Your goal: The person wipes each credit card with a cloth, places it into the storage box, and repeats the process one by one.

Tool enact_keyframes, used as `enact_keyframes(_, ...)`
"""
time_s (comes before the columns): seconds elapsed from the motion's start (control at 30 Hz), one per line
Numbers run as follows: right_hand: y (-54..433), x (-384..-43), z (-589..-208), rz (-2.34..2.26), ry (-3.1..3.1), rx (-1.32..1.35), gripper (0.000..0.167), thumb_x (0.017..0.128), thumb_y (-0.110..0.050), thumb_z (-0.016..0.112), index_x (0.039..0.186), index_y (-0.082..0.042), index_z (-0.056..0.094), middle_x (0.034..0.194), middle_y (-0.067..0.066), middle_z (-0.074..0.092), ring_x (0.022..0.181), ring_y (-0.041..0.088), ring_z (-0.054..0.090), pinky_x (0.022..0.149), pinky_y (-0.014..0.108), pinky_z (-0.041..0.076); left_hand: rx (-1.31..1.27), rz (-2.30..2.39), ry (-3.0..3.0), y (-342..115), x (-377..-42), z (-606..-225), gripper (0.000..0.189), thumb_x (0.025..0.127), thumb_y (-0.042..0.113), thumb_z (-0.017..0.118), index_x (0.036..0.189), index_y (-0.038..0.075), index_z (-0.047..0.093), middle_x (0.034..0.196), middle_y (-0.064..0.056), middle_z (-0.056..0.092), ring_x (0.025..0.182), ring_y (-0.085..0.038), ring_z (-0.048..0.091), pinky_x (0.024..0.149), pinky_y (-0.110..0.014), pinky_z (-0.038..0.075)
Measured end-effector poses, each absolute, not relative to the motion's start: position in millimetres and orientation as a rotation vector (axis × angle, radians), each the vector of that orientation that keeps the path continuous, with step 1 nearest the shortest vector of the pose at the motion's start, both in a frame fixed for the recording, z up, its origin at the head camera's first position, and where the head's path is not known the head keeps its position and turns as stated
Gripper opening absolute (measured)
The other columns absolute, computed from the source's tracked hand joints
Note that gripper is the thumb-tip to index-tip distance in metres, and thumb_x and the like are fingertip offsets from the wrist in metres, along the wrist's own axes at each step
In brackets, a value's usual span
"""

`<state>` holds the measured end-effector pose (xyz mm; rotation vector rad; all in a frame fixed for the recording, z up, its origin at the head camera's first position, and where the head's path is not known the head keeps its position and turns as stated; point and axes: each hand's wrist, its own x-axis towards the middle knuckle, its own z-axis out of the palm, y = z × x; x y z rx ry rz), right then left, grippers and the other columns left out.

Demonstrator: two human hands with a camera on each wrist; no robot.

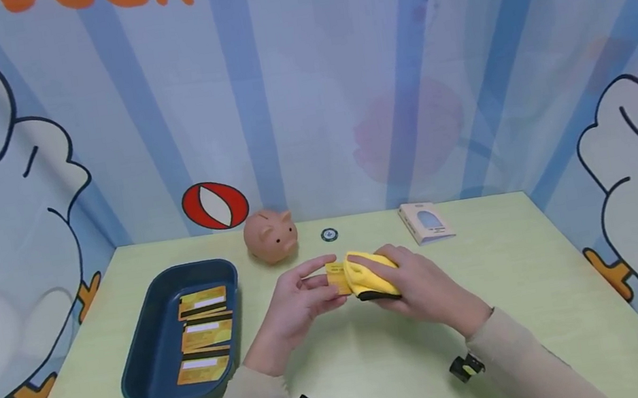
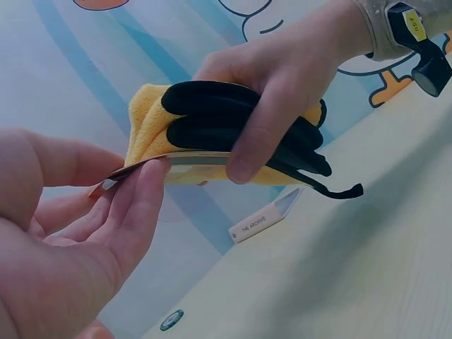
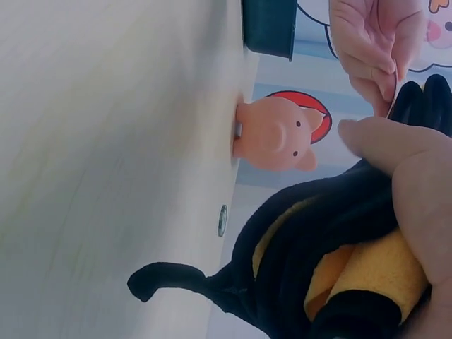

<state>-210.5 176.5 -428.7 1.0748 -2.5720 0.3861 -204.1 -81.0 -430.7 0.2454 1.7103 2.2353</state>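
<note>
A gold card (image 1: 337,279) is pinched at its left edge between the thumb and fingers of my left hand (image 1: 294,306). My right hand (image 1: 425,286) grips a bunched yellow cloth (image 1: 365,276) with black trim, folded over the card's right part. In the left wrist view, the right thumb presses on the dark stripe side of the card (image 2: 201,169), and the cloth (image 2: 150,116) lies behind and above it. A black loop of trim (image 3: 166,277) hangs from the cloth in the right wrist view. Both hands are above the table, close together.
To the left, a dark blue tray (image 1: 146,352) holds three gold cards (image 1: 201,331) with black stripes. Along the back stand a pink piggy bank (image 1: 271,237), a round chip (image 1: 329,234) and a small box (image 1: 426,221) labelled THE ARCHIVE. A printed curtain (image 1: 315,89) hangs behind.
</note>
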Motion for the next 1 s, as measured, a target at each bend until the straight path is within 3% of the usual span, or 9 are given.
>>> enact_keyframes(0.23,181.9,-208.1,-427.5,0.366,-2.597,1.040,0.089,0.081,-0.017,0.091,0.158,-0.031,0.048,0.117,0.009,0.061,0.093,0.021,0.058,0.082,0.041,0.058,0.223,2.243,1.719,-86.6,-201.5,-426.1,0.055,0.098,-0.005,0.066,0.151,0.004,0.055,0.129,-0.023,0.070,0.098,-0.025,0.078,0.087,-0.034,0.063)
enact_keyframes(1.0,215.3,-206.7,-430.2,0.451,-2.632,0.928,0.089,0.080,-0.007,0.089,0.157,-0.030,0.050,0.121,0.009,0.059,0.095,0.022,0.061,0.078,0.043,0.058,0.139,2.121,1.869,-96.1,-200.1,-441.0,0.054,0.098,-0.006,0.064,0.150,0.006,0.054,0.135,-0.025,0.067,0.106,-0.031,0.075,0.087,-0.040,0.063)
